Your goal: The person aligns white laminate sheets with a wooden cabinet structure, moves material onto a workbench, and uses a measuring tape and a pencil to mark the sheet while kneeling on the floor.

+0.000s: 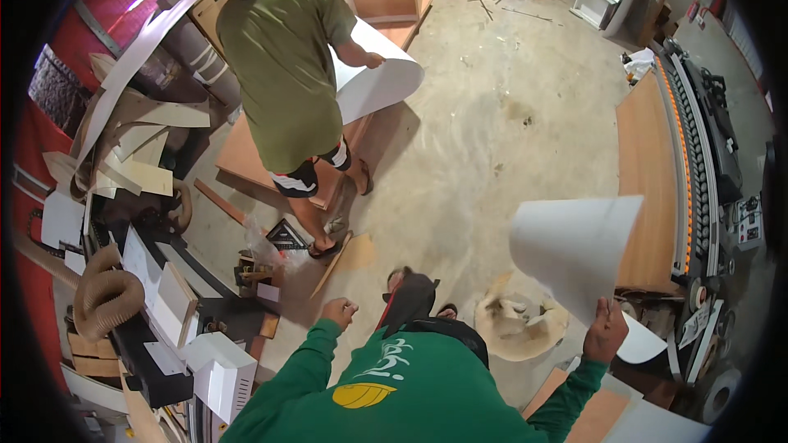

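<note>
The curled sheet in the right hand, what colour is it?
White, plain, no pattern; the sheet shows clearly in the head view.

One view only: head camera, wide fisheye, upright and unmirrored. We look steeply down from above our own green-sleeved shoulders onto the concrete floor [492, 139]. Our forearms enter from the lower edge, close to the lens: left hand [339, 312] low centre-left, right hand [606, 330] low right. Further off, near the top edge, stands a co-worker in an olive shirt [283, 66]. Straight edges bow toward the dark circular rim, as on the long edge-banding machine [698, 164] at right.
</note>
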A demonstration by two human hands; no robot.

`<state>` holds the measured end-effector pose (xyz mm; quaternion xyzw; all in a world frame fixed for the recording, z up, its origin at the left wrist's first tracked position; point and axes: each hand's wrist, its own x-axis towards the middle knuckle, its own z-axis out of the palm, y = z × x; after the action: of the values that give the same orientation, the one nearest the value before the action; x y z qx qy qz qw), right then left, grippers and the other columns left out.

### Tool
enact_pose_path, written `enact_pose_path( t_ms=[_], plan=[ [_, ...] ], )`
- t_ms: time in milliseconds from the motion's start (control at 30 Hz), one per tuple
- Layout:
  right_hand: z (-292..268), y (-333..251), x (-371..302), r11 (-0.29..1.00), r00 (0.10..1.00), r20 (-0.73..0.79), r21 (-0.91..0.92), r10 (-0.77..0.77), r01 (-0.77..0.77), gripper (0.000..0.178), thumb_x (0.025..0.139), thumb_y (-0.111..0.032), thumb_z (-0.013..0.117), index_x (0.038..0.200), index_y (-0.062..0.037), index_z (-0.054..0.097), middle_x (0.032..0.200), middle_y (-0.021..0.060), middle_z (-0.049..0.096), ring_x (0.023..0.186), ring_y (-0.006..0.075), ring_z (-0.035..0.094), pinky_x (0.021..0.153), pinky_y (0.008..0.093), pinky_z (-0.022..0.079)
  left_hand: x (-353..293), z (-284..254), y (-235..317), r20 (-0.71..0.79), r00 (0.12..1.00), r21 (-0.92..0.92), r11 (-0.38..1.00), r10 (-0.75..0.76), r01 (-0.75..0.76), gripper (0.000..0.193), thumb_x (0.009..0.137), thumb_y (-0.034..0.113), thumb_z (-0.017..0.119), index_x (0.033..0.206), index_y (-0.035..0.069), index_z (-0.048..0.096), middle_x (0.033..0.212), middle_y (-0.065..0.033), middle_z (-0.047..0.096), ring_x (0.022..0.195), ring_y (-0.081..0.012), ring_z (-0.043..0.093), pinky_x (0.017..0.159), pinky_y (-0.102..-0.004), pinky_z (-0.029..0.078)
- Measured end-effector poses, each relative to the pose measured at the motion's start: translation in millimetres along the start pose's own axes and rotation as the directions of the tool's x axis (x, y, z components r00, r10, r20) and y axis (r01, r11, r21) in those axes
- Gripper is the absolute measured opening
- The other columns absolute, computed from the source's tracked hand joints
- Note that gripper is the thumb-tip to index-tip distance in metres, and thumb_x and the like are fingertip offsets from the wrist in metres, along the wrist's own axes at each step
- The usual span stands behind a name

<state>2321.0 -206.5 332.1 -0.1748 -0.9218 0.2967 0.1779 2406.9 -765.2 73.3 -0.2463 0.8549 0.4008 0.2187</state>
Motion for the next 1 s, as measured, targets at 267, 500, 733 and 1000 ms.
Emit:
enact_pose_path(
  t_ms=[267,500,733,1000],
  plan=[
    [2,52,106,0.972,0.954,-0.201,-0.032,0.224,-0.235,0.044,0.103,-0.032,0.059,0.109,0.0111,0.065,0.097,0.0231,0.071,0.079,0.0299,0.064,0.078,0.038,0.052,158,33,43,-0.013,0.999,0.155,0.987,0.03,-0.027,0.014,0.087,0.018,0.065,0.089,0.006,0.071,0.093,-0.0211,0.072,0.094,-0.0411,0.069,0.085,-0.0466,0.055],
    [-32,131,196,0.682,0.918,0.169,-0.719,0.359,-0.135,0.08,0.101,-0.05,0.051,0.154,0.0047,0.03,0.148,0.0319,0.046,0.129,0.0577,0.045,0.112,0.0578,0.035,384,-2,231,0.137,0.985,0.116,0.985,0.108,-0.124,0.011,0.084,0.012,0.069,0.092,0.005,0.071,0.083,-0.0151,0.073,0.081,-0.0277,0.072,0.076,-0.0401,0.056],
    [62,-23,337,0.671,0.887,-0.345,-0.582,0.307,-0.459,0.068,0.1,-0.053,0.049,0.118,0.0096,0.068,0.11,0.034,0.068,0.102,0.05,0.064,0.095,0.0506,0.048,503,-63,462,0.054,0.909,-0.115,0.907,0.413,-0.405,0.023,0.089,0.026,0.072,0.094,0.004,0.071,0.08,-0.0109,0.073,0.073,-0.0227,0.07,0.069,-0.0378,0.055],
    [155,86,535,0.843,0.895,-0.386,-0.386,0.222,-0.375,0.049,0.104,-0.036,0.055,0.098,0.0114,0.067,0.084,0.0216,0.07,0.076,0.0309,0.065,0.072,0.0425,0.05,537,5,630,0.061,0.813,0.055,0.811,0.579,-0.582,0.024,0.09,0.032,0.067,0.094,0.008,0.069,0.084,-0.0183,0.071,0.082,-0.0408,0.067,0.074,-0.0493,0.053]
  ],
)
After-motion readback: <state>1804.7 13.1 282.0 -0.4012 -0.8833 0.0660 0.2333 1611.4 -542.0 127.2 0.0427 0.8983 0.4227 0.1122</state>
